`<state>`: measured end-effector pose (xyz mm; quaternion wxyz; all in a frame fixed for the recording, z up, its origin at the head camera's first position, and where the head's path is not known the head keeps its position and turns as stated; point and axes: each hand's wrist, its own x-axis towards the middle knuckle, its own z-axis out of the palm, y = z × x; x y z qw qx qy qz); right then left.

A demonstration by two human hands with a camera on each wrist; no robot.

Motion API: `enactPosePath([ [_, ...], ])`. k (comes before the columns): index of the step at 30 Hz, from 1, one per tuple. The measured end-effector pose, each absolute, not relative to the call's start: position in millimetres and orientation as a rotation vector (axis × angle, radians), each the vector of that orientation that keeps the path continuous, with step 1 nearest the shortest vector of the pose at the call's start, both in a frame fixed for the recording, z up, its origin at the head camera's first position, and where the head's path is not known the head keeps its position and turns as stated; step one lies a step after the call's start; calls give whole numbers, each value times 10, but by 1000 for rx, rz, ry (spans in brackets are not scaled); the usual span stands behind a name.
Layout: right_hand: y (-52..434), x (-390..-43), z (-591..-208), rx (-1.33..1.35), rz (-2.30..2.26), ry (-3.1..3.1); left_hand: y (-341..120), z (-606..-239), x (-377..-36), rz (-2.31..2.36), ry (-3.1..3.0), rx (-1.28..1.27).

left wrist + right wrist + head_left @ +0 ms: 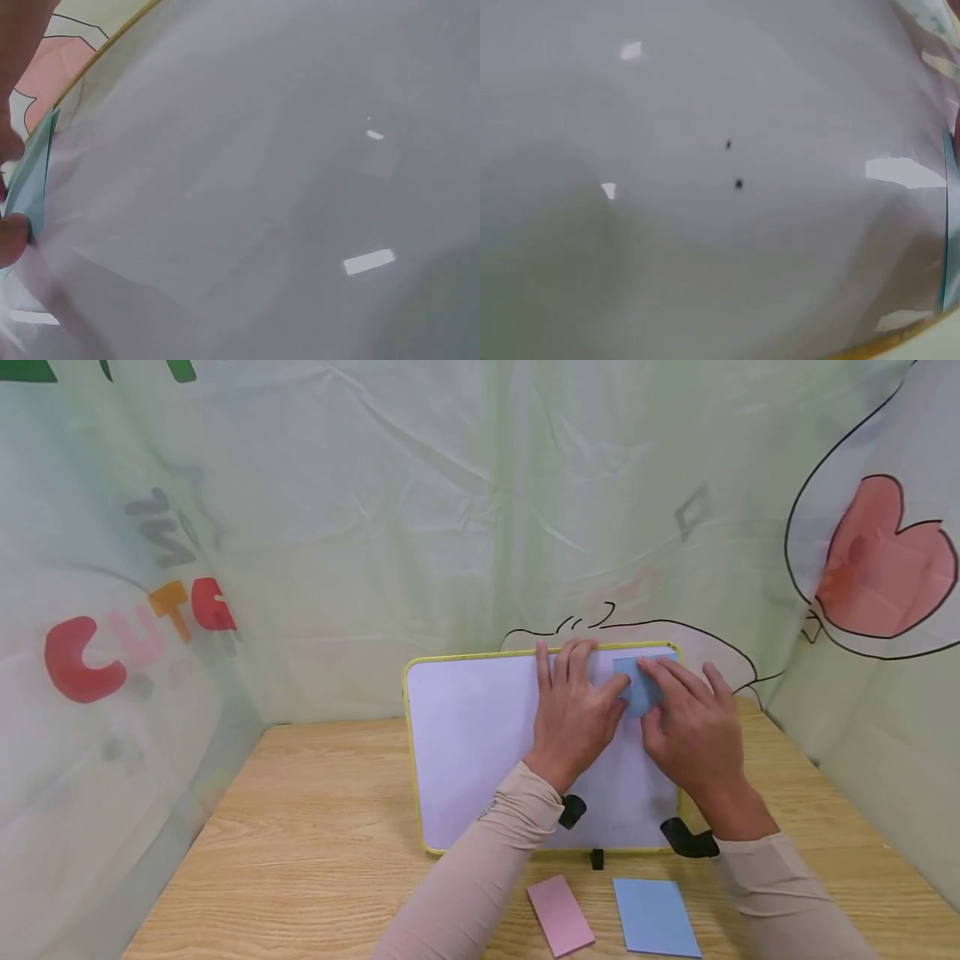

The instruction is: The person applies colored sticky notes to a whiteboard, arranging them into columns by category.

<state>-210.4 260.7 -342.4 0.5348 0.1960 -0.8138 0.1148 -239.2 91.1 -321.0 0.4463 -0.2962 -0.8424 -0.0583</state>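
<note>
On the whiteboard (480, 743), a blue note (637, 692) is pressed flat by straight fingers of both hands (577, 714) (693, 727); wooden table (315, 827), draped plastic behind.

Whiteboard (480, 752) propped at table (315, 827) centre, sheeting (375, 527) behind at 12 o'clock. Sticky note (641, 689) on board's 1 o'clock corner, under both hands (577, 718) (693, 731). Two note pads (560, 915) (656, 917) before board at 6 o'clock, side by side.

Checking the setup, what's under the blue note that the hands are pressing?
The blue note lies flat on the whiteboard, pressed by left hand and right hand. Anything beneath it is covered.
</note>
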Motion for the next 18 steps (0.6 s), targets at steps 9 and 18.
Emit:
enactPosePath([
  [9, 2611, -2014, -3429, 391, 352, -1948, 872, -3191, -2384, -149, -2092, -753],
  [18, 2592, -1897, -3457, 457, 441, -1885, 819, -3157, -2285, -159, -2050, -785],
])
